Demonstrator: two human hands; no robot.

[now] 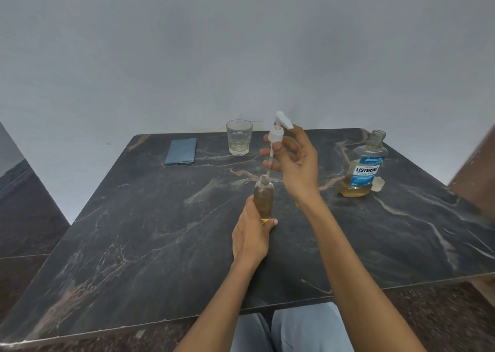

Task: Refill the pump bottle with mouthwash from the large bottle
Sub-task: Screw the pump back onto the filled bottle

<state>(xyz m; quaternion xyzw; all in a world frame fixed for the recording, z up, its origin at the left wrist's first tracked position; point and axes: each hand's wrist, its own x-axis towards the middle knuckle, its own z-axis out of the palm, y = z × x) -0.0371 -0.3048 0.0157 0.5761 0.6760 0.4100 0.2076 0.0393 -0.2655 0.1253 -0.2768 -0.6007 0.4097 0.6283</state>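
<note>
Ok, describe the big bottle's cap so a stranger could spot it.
Start at the dark marble table and go to its far right side, where the large mouthwash bottle stands open. The cap lies at its base, on its right: small, pale and translucent.

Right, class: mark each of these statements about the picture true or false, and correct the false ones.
1. The left hand holds the small bottle upright on the table. True.
2. The pump top is screwed onto the small bottle. False: the right hand holds it above, its tube tip at the bottle's open neck.
3. The large mouthwash bottle has its cap on. False: its neck is open, and a cap lies beside it.
4. A glass stands near the table's far edge. True.
5. The folded blue cloth lies right of the glass. False: it lies left.
</note>
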